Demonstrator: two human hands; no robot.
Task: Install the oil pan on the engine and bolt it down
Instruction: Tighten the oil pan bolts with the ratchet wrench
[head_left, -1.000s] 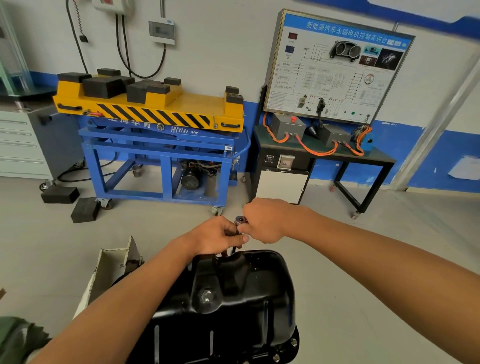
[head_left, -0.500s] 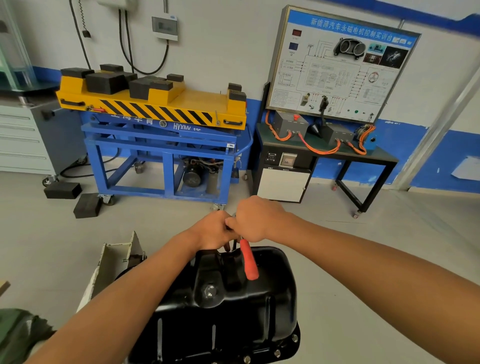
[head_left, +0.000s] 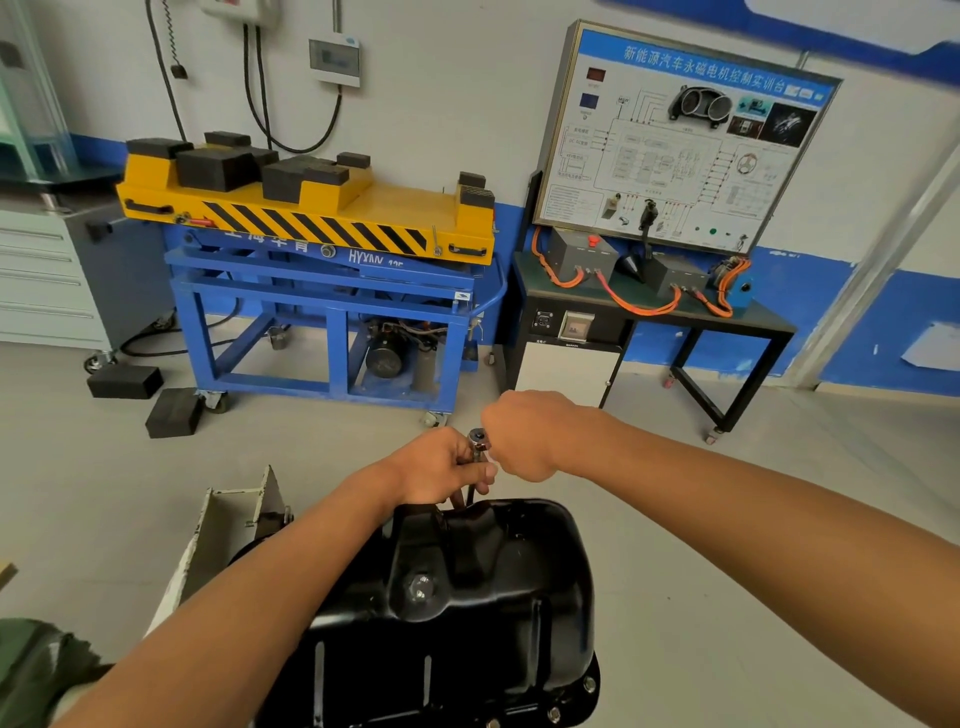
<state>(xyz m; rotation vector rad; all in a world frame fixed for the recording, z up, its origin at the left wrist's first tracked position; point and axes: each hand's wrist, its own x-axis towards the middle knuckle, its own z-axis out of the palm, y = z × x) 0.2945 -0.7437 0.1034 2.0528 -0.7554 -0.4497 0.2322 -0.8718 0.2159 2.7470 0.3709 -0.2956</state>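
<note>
- Tightening, by my reading, a bolt at the 12 o'clock edge of the oil pan (head_left: 467, 597); the bolt itself is hiding behind the hands.
- Oil pan is sitting belly-up at 6 o'clock in the view, capping the engine, which is barely showing beneath it. Its drain plug (head_left: 420, 587) is facing the camera.
- Rim bolts (head_left: 589, 683) are showing their heads along the pan's flange at 4 to 5 o'clock, so the work is looking well along, with the far edge now getting attention.
- Ratchet (head_left: 479, 439) is standing high above the pan on a thin extension shaft (head_left: 470, 496). That is probably giving the swing room to clear the pan's raised wall.
- Left hand (head_left: 441, 467) is reaching in from 7 o'clock, forearm low over the pan. Its fingers and thumb are curling around the shaft just under the ratchet head, likely steadying it upright so the socket is not slipping off.
- Right hand (head_left: 524, 436) is coming in from 3 o'clock with the wrist bent and the knuckles up. It is balled into a tight fist touching the ratchet head, and I am judging it to be wrapping the handle, which is not showing.
- Lift cart (head_left: 311, 218), yellow-topped, is standing well apart at 11 o'clock, and a wiring display board (head_left: 675, 140) is standing at 1 o'clock. Neither is playing any part.
</note>
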